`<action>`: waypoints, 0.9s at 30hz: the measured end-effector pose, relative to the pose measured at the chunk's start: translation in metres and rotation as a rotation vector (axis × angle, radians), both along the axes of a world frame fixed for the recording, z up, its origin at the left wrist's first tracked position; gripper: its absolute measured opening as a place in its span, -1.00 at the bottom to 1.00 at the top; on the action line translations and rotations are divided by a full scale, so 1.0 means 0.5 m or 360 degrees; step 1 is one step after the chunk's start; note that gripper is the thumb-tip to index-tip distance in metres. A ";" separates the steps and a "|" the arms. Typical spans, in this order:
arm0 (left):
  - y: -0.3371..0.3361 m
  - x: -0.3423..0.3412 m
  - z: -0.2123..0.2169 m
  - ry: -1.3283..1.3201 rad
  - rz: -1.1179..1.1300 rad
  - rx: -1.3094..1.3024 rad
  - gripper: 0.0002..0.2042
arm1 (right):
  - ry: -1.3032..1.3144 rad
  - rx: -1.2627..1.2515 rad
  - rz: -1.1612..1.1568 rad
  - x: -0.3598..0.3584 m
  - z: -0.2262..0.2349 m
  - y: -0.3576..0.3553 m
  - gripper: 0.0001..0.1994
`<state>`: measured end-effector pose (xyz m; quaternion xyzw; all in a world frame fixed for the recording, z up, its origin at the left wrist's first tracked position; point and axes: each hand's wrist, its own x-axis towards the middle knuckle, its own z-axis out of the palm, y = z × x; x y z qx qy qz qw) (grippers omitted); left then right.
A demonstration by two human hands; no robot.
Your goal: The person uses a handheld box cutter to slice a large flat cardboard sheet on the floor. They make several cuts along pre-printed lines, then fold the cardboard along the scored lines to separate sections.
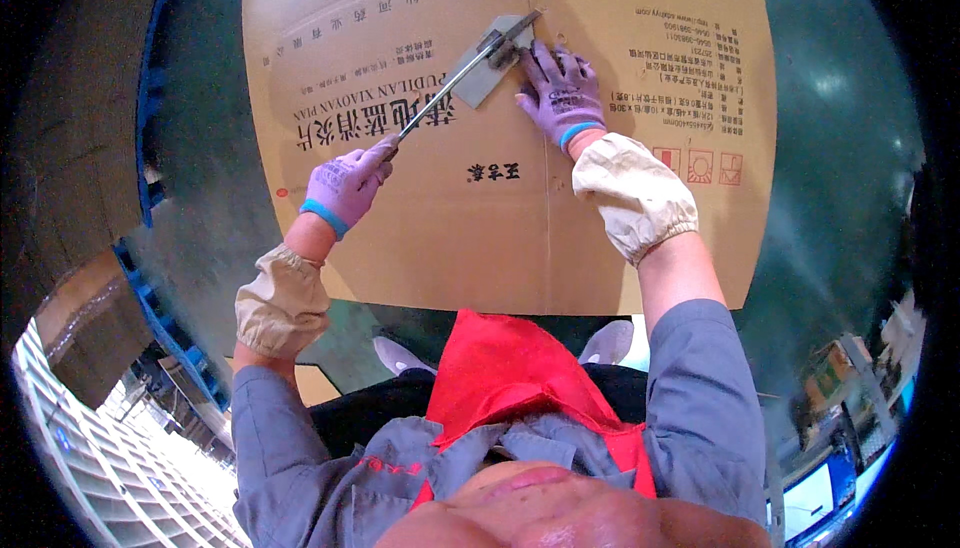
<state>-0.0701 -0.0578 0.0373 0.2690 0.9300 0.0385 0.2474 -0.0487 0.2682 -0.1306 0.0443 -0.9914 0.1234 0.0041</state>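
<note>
Red apron (pixel 505 373) aside, the left hand (pixel 345 186) fists a long metal tool (pixel 455 83) whose head sits just beside the right hand (pixel 560 93), fingers spread pressing flattened cardboard (pixel 400 238), seemingly mid-stroke, needing steady pressure.

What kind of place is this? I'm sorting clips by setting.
Probably a warehouse or packing workshop. A large flattened cardboard box lies on a smooth green floor, blue pallets sit at the left, and the gloved left hand holds a long metal tool.
</note>
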 end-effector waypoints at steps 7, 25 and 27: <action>-0.002 -0.006 0.008 -0.0038 0.0072 0.0129 -0.57 | -0.0022 0.0026 -0.0004 -0.001 0.002 0.000 -0.37; 0.052 -0.024 0.074 -0.0094 0.0109 0.0059 -0.59 | -0.0065 -0.0062 -0.0044 0.005 0.014 0.004 -0.33; 0.064 -0.024 0.087 -0.0026 0.0052 -0.0042 -0.62 | -0.0063 -0.0063 -0.0038 0.004 0.010 0.008 -0.32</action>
